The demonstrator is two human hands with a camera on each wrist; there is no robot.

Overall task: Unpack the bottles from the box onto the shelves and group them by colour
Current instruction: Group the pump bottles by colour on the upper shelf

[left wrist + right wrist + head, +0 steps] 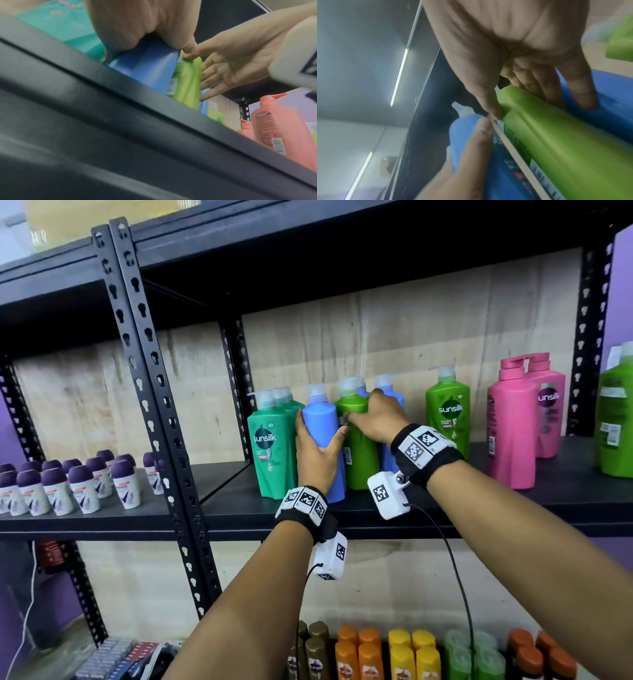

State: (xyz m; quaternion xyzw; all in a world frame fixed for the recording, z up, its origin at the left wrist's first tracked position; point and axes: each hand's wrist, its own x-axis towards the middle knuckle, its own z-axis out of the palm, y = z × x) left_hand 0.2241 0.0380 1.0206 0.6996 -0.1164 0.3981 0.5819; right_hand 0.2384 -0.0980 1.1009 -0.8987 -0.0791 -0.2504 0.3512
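On the black middle shelf [565, 491] stands a row of pump bottles. My left hand [320, 440] grips a blue bottle [322, 419] from the front, thumb on its right side, beside the teal bottles [270, 446]. My right hand [364, 409] holds the light green bottle [358, 460] next to it, thumb in front and fingers behind. More blue bottles [390, 402] stand behind. The left wrist view shows the blue bottle [149, 65] and green bottle [188, 81] touching. The right wrist view shows my right hand [520, 100] round the green bottle [556, 142].
Another green bottle [448, 412], pink bottles [510, 426] and a green one [616, 419] stand to the right. Purple-capped roll-ons [68, 484] fill the left bay past the upright [150, 405]. Small coloured bottles [394, 655] sit on the lower shelf.
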